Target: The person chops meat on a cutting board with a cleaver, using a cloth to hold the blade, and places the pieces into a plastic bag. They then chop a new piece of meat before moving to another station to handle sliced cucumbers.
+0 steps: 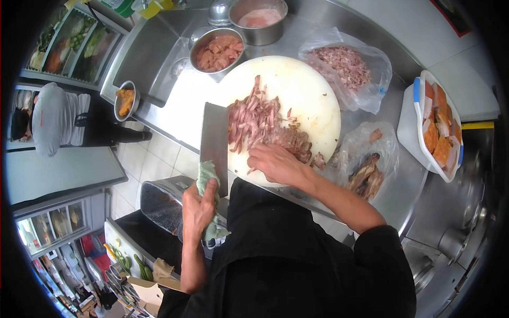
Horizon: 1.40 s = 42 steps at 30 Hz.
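While the left hand (pixel 199 209) is clamped round the cloth-wrapped handle of the cleaver (pixel 214 140), blade standing at the board's near-left edge, the right hand (pixel 275 163) rests palm-down on the near end of the sliced meat (pixel 260 124), fingers loosely bent, no grip that I can see. Hands apart. Meat sits mid-board on the round white cutting board (pixel 313 90). Read: mid-chop, between strokes, pile being steadied. Next move calls for bunching the strips tight and keeping knuckles clear of the edge before the blade comes across. Beyond: bag of cooked pieces (pixel 368 169) right of the board, bag of minced meat (pixel 344 66), two steel bowls (pixel 218 52). Unclear: whether the edge touches the board; right fingertips partly buried in meat; handle hidden under cloth; white tub (pixel 437 127) warped at the fisheye rim.
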Motion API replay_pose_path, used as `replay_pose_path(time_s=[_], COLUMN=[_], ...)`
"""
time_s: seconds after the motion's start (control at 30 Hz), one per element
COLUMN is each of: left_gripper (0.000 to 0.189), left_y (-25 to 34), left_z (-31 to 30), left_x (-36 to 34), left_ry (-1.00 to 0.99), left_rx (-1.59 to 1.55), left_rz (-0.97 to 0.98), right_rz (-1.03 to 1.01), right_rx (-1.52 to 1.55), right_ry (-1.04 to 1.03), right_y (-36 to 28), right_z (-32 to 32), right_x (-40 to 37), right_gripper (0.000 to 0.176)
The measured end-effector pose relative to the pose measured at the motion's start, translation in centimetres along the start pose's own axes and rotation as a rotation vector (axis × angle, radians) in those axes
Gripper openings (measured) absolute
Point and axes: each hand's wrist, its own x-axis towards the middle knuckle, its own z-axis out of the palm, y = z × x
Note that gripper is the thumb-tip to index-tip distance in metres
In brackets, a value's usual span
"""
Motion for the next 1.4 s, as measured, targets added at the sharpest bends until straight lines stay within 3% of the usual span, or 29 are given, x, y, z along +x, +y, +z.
replay_pose_path(time_s=[0.1, 0.2, 0.27, 0.3, 0.37, 0.6, 0.97, 1.27, 1.33, 1.4], left_gripper=[0.044, 0.046, 0.048, 0.048, 0.046, 0.034, 0.028, 0.038, 0.041, 0.043], left_y=[0.6, 1.1, 1.6, 1.7, 1.9, 5.1, 4.2, 8.2, 9.8, 10.0], left_z=[-0.3, -0.3, -0.1, 0.3, 1.4, 5.8, 8.0, 12.7, 10.7, 8.8], left_x=[-0.3, -0.6, -0.3, -0.1, 0.2, 1.4, 2.3, 10.6, 9.9, 8.6], left_ry=[-0.004, -0.019, -0.003, -0.005, -0.018, -0.17, -0.259, -0.136, -0.141, -0.296], left_rx=[0.002, -0.011, 0.068, 0.064, 0.11, 0.303, 0.547, 0.3, 0.321, 0.394], left_rz=[-0.02, -0.039, -0.043, -0.042, 0.061, 0.17, 0.239, 0.434, 0.395, 0.3], right_rz=[-0.016, -0.019, 0.179, 0.18, 0.469, 0.64, 0.665, 0.604, 0.639, 0.647], right_rx=[0.067, 0.055, 0.12, 0.117, -0.085, -0.043, -0.025, -0.097, 0.006, -0.006], right_ry=[0.069, 0.168, 0.452, 0.45, 0.507, 0.742, 0.682, 0.695, 0.702, 0.743], right_y=[1.1, 2.6, 3.3, 3.6, 3.4, 0.6, 0.7, 1.5, 1.4, 1.0], right_z=[-0.9, -3.8, -5.8, -6.1, -5.2, 1.3, 1.3, 2.0, 2.0, 1.5], right_x=[1.4, 2.5, 0.9, -0.9, -4.8, -4.3, -2.6, -2.7, -2.5, -2.2], right_gripper=[0.021, 0.027, 0.035, 0.035, 0.036, 0.034, 0.03, 0.026, 0.024, 0.023])
